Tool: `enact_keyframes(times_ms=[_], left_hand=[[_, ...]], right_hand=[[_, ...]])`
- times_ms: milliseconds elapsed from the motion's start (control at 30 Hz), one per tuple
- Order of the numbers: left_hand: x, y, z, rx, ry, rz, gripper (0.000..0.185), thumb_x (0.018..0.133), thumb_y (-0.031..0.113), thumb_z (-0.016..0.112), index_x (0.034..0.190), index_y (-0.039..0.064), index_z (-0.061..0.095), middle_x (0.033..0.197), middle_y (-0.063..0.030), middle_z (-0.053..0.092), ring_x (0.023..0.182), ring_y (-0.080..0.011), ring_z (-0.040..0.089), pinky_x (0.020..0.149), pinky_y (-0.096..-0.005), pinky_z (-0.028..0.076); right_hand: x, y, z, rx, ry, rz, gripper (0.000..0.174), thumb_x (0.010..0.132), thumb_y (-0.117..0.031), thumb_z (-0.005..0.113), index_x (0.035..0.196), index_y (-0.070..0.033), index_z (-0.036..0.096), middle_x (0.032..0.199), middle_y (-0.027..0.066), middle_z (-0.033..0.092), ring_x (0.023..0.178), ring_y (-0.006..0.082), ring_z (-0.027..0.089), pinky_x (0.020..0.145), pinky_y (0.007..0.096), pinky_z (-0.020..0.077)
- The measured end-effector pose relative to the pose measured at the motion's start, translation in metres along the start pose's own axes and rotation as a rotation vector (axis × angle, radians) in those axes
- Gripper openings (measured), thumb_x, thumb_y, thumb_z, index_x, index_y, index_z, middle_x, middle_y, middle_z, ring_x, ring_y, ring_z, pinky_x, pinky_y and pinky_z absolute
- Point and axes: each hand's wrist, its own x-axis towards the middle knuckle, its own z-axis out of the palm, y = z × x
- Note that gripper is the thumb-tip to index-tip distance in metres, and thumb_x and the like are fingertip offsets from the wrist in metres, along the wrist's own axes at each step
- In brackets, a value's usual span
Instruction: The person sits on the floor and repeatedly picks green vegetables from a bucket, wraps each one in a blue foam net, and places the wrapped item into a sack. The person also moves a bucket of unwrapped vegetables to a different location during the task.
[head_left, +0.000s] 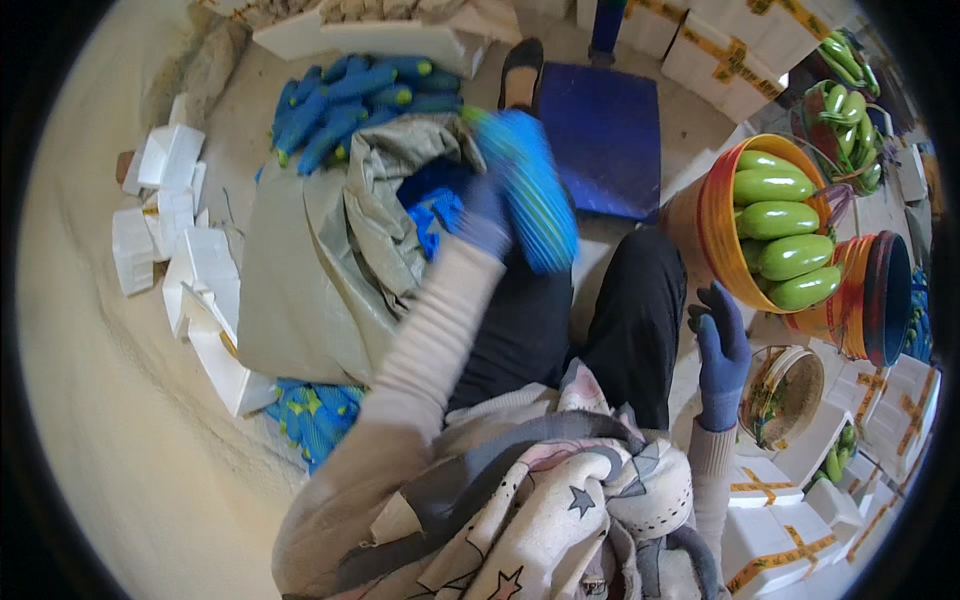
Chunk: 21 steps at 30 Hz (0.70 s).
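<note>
My left hand (487, 210), in a blue-purple knit glove, holds a green vegetable in a blue net sleeve (534, 199). Both are blurred, and the grip itself is partly hidden. Just left of that hand gapes the mouth of a grey-green woven sack (292, 262), with blue netting (435, 217) visible inside. My right hand (724, 364), gloved alike, hangs with fingers apart and nothing in it, beside my right knee. Nearest to it are a bucket (686, 195) holding several glossy pale-green gourds or eggplants (784, 217), and a round container (814, 390) with plant scraps.
Several blue-netted vegetables (352, 97) are piled beyond the sack; more blue netting (315, 416) lies behind it. A blue platform scale (600, 142) stands ahead. Broken white foam pieces (199, 262) line the left wall. Nested buckets (855, 300) and taped foam boxes (787, 540) crowd the right.
</note>
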Motion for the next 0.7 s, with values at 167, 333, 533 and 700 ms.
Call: enact_keyframes(times_ms=[167,333,533,700], left_hand=[[0.101,0.215,-0.138,-0.116,0.135,0.341,0.069,0.087,0.039,0.066,0.141,0.006,0.037,0.141,-0.0164,0.043,0.123,-0.0374,0.045,0.106,-0.0513,0.036],[0.124,0.239,-0.200,0.699,0.468,0.548,0.042,0.080,0.025,0.071,0.116,0.006,0.059,0.114,-0.0124,0.062,0.100,-0.0251,0.061,0.087,-0.0387,0.050],[0.125,0.026,-0.251,1.965,0.054,-0.135,0.034,0.080,0.033,0.066,0.105,0.010,0.071,0.103,-0.0153,0.070,0.092,-0.0328,0.067,0.083,-0.0378,0.053],[0.120,-0.084,-0.270,2.030,0.346,-0.514,0.038,0.086,0.033,0.060,0.114,0.008,0.067,0.123,-0.0207,0.060,0.118,-0.0362,0.056,0.095,-0.0414,0.048]], right_hand=[[0.006,0.023,0.010,-0.072,-0.047,0.083,0.038,0.091,-0.003,0.059,0.129,0.002,0.055,0.119,0.0109,0.063,0.110,0.0164,0.057,0.099,0.0292,0.0410],[0.015,0.039,0.018,-0.151,-0.018,0.151,0.036,0.092,-0.005,0.058,0.127,0.002,0.057,0.119,0.0100,0.064,0.110,0.0159,0.057,0.100,0.0290,0.0405],[0.034,0.031,0.034,-0.291,-0.120,0.101,0.034,0.092,-0.006,0.059,0.125,0.002,0.058,0.119,0.0096,0.064,0.111,0.0153,0.056,0.100,0.0287,0.0403],[0.040,0.024,0.046,-0.359,-0.137,0.100,0.034,0.091,-0.006,0.060,0.124,0.002,0.059,0.118,0.0085,0.065,0.110,0.0149,0.057,0.098,0.0284,0.0414]])
